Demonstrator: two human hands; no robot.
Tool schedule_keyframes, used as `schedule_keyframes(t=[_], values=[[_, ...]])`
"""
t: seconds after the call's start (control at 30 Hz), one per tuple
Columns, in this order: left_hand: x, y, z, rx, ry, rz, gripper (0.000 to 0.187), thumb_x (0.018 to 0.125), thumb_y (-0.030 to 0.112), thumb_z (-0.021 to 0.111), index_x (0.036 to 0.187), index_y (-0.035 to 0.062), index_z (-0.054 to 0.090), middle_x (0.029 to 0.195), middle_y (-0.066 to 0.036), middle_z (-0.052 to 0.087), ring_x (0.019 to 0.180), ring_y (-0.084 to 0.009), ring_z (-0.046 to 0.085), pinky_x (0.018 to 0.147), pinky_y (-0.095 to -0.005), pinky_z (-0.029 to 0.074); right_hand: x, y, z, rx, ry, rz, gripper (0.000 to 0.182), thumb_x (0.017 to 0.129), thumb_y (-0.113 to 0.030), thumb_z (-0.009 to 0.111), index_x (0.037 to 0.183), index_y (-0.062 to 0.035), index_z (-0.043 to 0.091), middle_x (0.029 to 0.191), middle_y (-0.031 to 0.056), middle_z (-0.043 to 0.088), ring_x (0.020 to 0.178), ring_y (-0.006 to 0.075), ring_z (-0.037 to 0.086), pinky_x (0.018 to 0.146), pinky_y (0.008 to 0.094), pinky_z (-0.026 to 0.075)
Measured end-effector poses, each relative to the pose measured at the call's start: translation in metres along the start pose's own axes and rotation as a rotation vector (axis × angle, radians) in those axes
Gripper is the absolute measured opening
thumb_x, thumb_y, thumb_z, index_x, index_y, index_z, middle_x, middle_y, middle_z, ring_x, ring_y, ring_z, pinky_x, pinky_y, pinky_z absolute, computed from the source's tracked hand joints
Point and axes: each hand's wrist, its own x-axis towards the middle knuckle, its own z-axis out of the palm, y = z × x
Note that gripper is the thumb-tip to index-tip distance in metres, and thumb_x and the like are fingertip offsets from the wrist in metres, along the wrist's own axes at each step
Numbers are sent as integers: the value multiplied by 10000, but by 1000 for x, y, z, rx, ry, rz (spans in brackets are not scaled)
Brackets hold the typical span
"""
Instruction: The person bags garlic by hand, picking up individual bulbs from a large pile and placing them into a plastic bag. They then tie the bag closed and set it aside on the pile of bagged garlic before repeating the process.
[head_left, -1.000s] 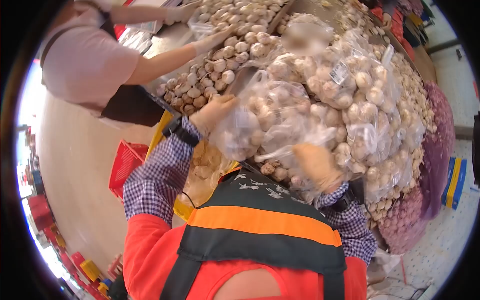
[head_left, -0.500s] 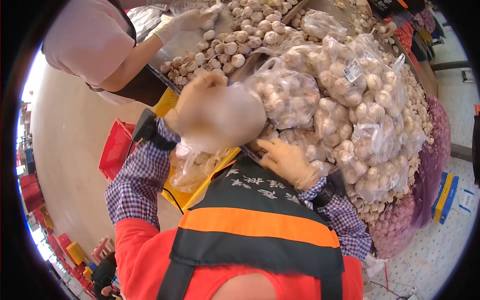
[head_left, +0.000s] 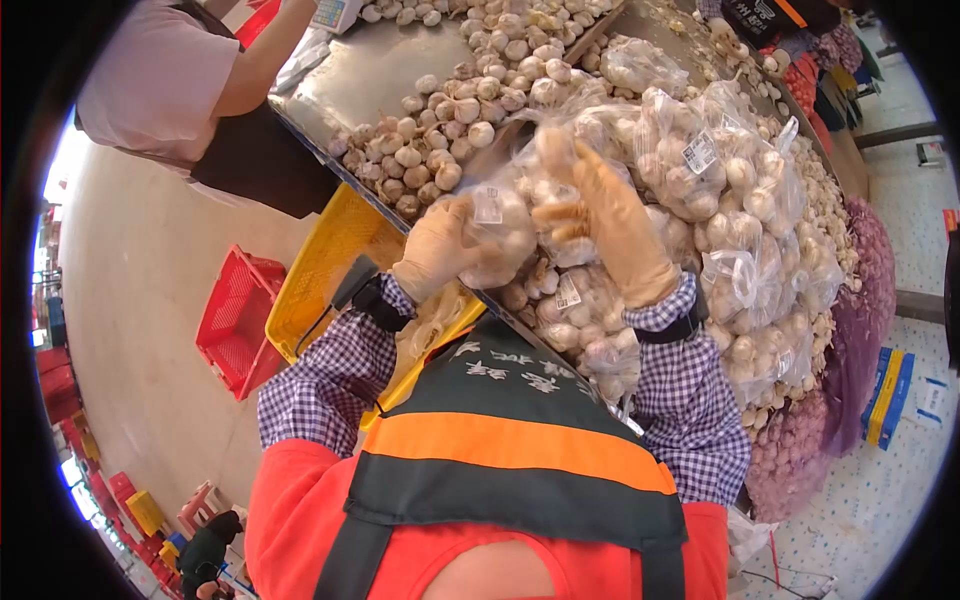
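At the table [head_left: 385,65], left hand [head_left: 437,248] curls round a bag [head_left: 508,238], likely steadying it; right hand [head_left: 622,225] half-curls its fingers, hold unclear.

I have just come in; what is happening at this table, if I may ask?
The person's left hand holds a clear, labelled bag of garlic near the edge of the table. The right hand is over the other bags; whether it grips anything is unclear. Loose garlic lies farther up, near a co-worker, and a yellow basket is beside the table.
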Motion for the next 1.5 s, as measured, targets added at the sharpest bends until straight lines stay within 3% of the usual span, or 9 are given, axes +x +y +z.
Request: schedule_keyframes(t=[0.2, 0.37, 0.43, 0.53, 0.93, 1.0, 1.17, 1.33, 1.5], values=[[7, -26, 8, -310, -45, -141, 485, 759, 328, 782, 1081, 9, 609, 1013, -142, 625, 984, -290, 603, 867, -376, 490, 23, 75, 18, -1324, -20, 12, 544, 851, -499, 650, 1165, -61, 577, 1038, 172, 667, 1040, 334, 631, 861, 415, 504], [-2, -18, 14, -351, 185, -83, 380, 786, 212, 781, 1058, 25, 593, 959, -115, 643, 917, -280, 623, 842, -383, 493, 34, 117, 19, -1318, 218, -409, 236, 856, -243, 674, 984, -51, 625, 966, 148, 662, 888, 336, 629, 771, 393, 500], [-11, 7, 2, -85, 435, 285, 332, 762, 199, 787, 989, 45, 600, 971, -106, 644, 911, -297, 619, 827, -399, 479, 31, 121, 15, -1319, 248, -502, 181, 884, -215, 652, 955, -51, 629, 919, 144, 664, 838, 316, 634, 745, 377, 503], [-13, 25, 18, -91, 287, 189, 280, 728, 203, 781, 906, 76, 606, 918, -92, 625, 925, -312, 591, 831, -420, 443, 27, 123, 17, -628, 425, -331, 147, 931, -224, 607, 923, -77, 611, 798, 176, 636, 769, 369, 623, 674, 426, 489], [4, 29, 8, -369, 59, 159, 97, 691, 159, 676, 774, 127, 638, 841, -69, 597, 855, -285, 588, 767, -408, 441, 51, 137, 19, -973, 555, -591, 182, 956, -245, 562, 855, -95, 545, 663, 193, 587, 628, 417, 595, 542, 497, 454], [5, 33, 10, -20, 201, 334, 122, 681, 86, 673, 750, 90, 572, 878, -56, 596, 828, -275, 597, 733, -410, 473, 39, 131, 21, -959, 502, -630, 198, 938, -262, 594, 862, -89, 537, 659, 181, 588, 629, 406, 605, 532, 483, 459], [37, 29, 3, 209, 511, 404, 182, 673, 37, 624, 841, 103, 602, 859, -42, 621, 748, -281, 610, 645, -367, 491, -10, 117, 1, -845, 401, -389, 324, 888, -380, 665, 867, -80, 546, 681, 174, 604, 655, 405, 614, 561, 460, 468], [49, -36, -10, 67, 474, 124, 118, 743, 136, 665, 822, 104, 583, 833, -77, 593, 776, -309, 617, 662, -411, 497, -54, 125, -47, -818, 716, -45, 322, 822, -279, 763, 785, -53, 537, 615, 104, 476, 553, 222, 460, 543, 353, 429], [36, -49, -2, 60, 198, -61, 129, 772, 17, 606, 872, 64, 539, 834, -84, 556, 774, -309, 599, 644, -390, 480, -61, 127, -54, -886, 688, -66, 289, 825, -278, 732, 835, -68, 534, 651, 109, 529, 591, 290, 544, 575, 400, 439]])
